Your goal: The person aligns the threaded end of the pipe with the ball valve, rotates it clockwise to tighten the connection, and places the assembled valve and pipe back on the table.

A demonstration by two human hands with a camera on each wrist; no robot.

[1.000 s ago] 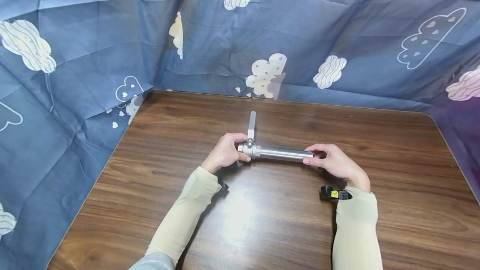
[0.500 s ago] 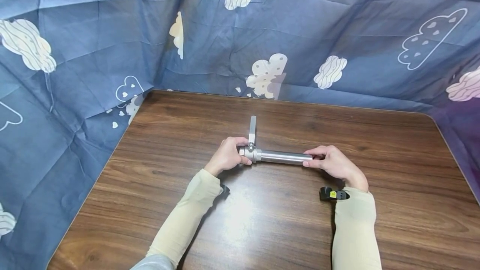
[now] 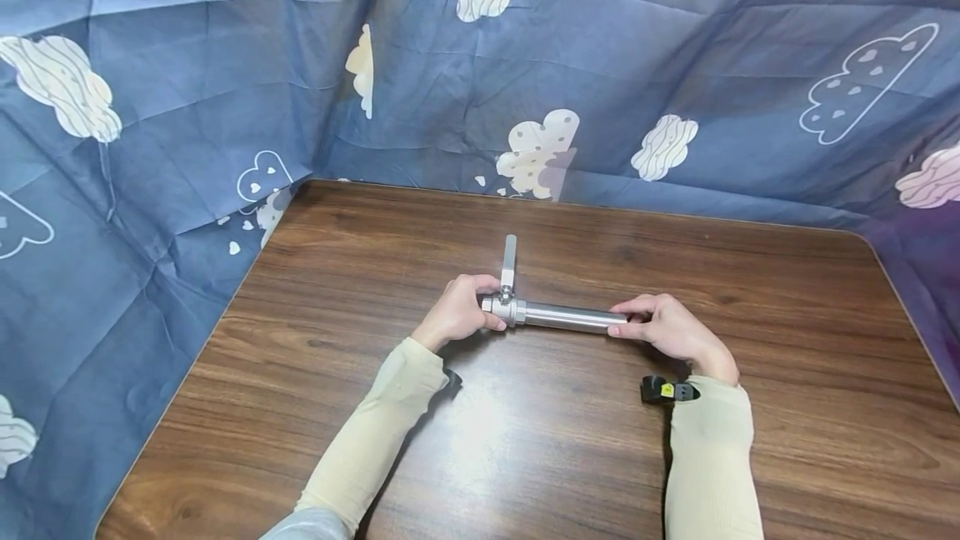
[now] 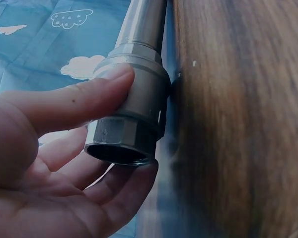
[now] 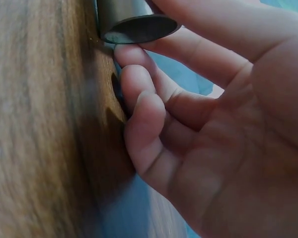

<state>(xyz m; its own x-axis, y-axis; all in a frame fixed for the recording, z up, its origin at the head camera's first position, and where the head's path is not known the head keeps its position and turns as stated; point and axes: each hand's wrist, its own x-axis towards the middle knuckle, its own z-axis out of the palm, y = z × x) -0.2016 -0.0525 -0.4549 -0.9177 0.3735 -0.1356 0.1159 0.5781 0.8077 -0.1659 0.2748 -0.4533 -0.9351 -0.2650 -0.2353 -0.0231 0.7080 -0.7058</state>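
Observation:
A steel ball valve (image 3: 504,309) is joined to the left end of a shiny metal pipe (image 3: 570,317), and both lie level, low over the table. Its flat lever handle (image 3: 509,261) points toward the back of the table. My left hand (image 3: 459,311) grips the valve body, thumb on the near side and fingers on the far side. In the left wrist view the valve's open hexagonal end (image 4: 121,141) faces the palm. At the other end my right hand (image 3: 670,327) pinches the pipe between thumb and fingers. The right wrist view shows the pipe's hollow end (image 5: 139,29), with the other fingers curled below.
Beneath everything is a brown wood-grain table (image 3: 360,240). A blue cloth with cloud prints (image 3: 420,90) hangs behind it and along its left side. Black wrist cameras sit at both sleeve cuffs, the right one (image 3: 667,390) with a yellow label.
Valve and pipe have come slightly nearer to me and lower, both hands moving with them. The view has shifted a little. Both grips stay the same.

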